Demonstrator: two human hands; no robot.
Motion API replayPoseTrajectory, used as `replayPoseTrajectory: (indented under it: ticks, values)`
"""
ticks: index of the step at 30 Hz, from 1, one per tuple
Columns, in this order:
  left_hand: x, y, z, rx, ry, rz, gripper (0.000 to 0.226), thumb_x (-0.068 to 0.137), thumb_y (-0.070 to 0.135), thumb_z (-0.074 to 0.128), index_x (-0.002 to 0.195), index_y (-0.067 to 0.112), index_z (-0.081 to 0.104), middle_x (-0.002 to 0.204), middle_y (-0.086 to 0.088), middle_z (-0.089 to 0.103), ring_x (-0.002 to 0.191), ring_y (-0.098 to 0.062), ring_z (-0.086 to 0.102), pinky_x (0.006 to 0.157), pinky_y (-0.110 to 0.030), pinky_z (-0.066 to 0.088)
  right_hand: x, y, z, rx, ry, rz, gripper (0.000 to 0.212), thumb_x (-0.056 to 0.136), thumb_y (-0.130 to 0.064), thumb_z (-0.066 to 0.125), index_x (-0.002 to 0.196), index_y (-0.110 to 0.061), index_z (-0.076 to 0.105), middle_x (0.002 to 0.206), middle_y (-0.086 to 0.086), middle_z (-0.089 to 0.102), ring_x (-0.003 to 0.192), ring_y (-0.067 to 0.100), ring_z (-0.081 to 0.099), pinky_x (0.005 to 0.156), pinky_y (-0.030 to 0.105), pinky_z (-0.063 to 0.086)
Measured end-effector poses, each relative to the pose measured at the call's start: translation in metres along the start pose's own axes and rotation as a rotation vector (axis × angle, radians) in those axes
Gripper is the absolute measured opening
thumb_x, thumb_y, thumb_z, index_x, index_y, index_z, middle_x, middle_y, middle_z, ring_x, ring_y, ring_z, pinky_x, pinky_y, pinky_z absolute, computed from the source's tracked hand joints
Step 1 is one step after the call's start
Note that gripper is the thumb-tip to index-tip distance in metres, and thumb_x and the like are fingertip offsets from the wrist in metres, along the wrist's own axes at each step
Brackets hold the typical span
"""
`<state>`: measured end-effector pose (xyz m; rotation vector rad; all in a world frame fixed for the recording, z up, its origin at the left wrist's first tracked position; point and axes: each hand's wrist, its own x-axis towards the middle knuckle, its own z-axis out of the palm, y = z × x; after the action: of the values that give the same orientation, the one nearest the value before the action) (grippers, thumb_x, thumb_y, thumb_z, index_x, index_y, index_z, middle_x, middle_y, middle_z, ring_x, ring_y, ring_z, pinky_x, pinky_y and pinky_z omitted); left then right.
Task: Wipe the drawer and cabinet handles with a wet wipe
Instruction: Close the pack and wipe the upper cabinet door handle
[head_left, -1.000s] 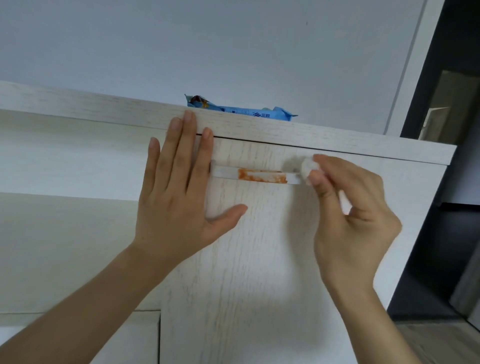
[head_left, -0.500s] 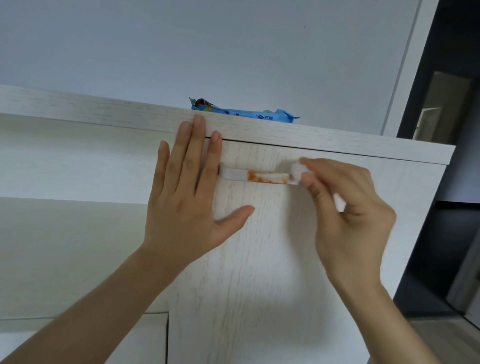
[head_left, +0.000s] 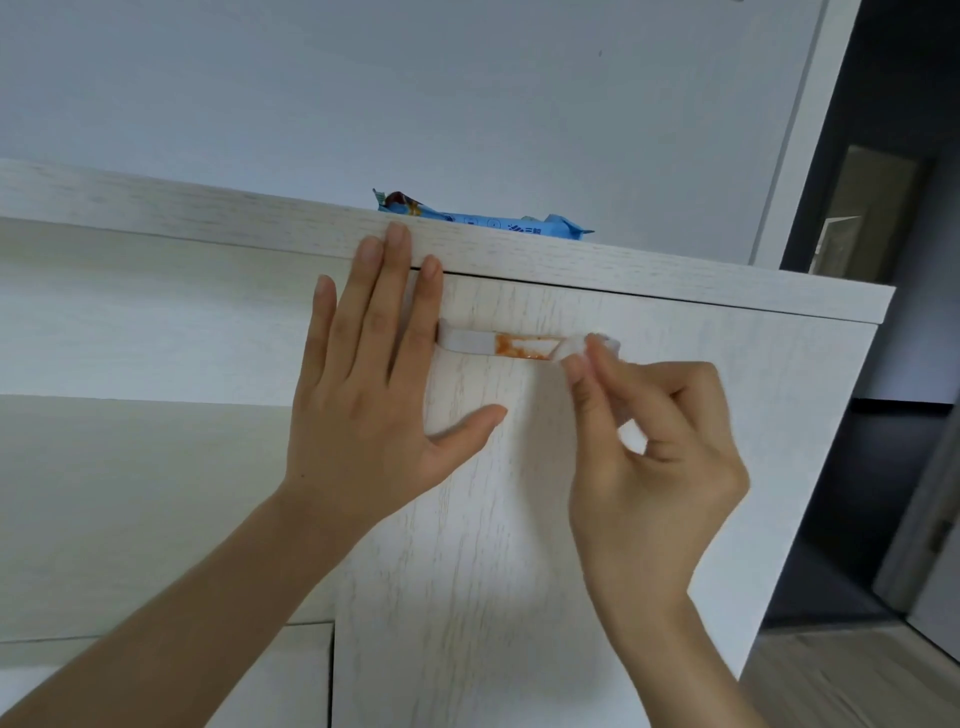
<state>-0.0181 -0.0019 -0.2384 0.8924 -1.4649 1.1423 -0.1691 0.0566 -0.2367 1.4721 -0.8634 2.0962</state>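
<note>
While there's only one handle (head_left: 498, 347) in view, a short white bar in the middle of the frame, it's got one orange smear across its right half and the left half looks clean. Two hands on the job: the left hand (head_left: 374, 405) lies flat with straight fingers, gripping nothing, pressed against the pale wood cabinet door (head_left: 488, 519), its fingertips reaching up over the door's top edge onto the cabinet top (head_left: 208, 213), index finger right against the handle's left end. The right hand (head_left: 654, 467) pinches one small white wet wipe (head_left: 597, 345) between thumb and fingers, touching the handle's right end. One blue wipes pack (head_left: 493, 221) sits on the cabinet top, upper center, close to its front edge. The stretch of handle between the two hands is uncovered. Right of the cabinet's edge there's a dark doorway (head_left: 893, 364) and open floor at lower right.
</note>
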Motion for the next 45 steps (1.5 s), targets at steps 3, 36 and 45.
replayPoseTrajectory:
  ticks: [3,36,45]
  values:
    - [0.000,0.000,0.000,-0.006,-0.004,0.002,0.089,0.088,0.063,0.048,0.143,-0.004,0.028,0.149,-0.020,0.017,0.140,-0.036,0.021,0.117,-0.049,0.015,0.002,-0.002,-0.004,0.010,-0.005,0.040,0.019,0.080,-0.009,0.072,0.098,-0.013,0.070,0.072,-0.004,0.050,0.065,0.005,0.054,0.066,0.006,0.040]
    - [0.000,0.000,-0.002,-0.001,-0.026,-0.005,0.089,0.089,0.064,0.045,0.144,-0.003,0.027,0.150,-0.019,0.015,0.141,-0.035,0.019,0.117,-0.050,0.014,0.011,-0.015,-0.010,0.054,-0.083,0.304,0.020,0.084,-0.018,0.069,0.103,-0.025,0.068,0.083,-0.013,0.054,0.073,0.000,0.054,0.065,0.005,0.040]
    - [0.000,0.001,-0.001,-0.008,-0.012,-0.009,0.087,0.089,0.063,0.048,0.143,-0.004,0.031,0.150,-0.019,0.018,0.141,-0.034,0.021,0.116,-0.051,0.015,-0.010,-0.019,0.006,0.116,0.000,0.263,0.018,0.078,-0.005,0.072,0.095,-0.012,0.072,0.079,-0.002,0.061,0.072,-0.003,0.058,0.068,0.004,0.042]
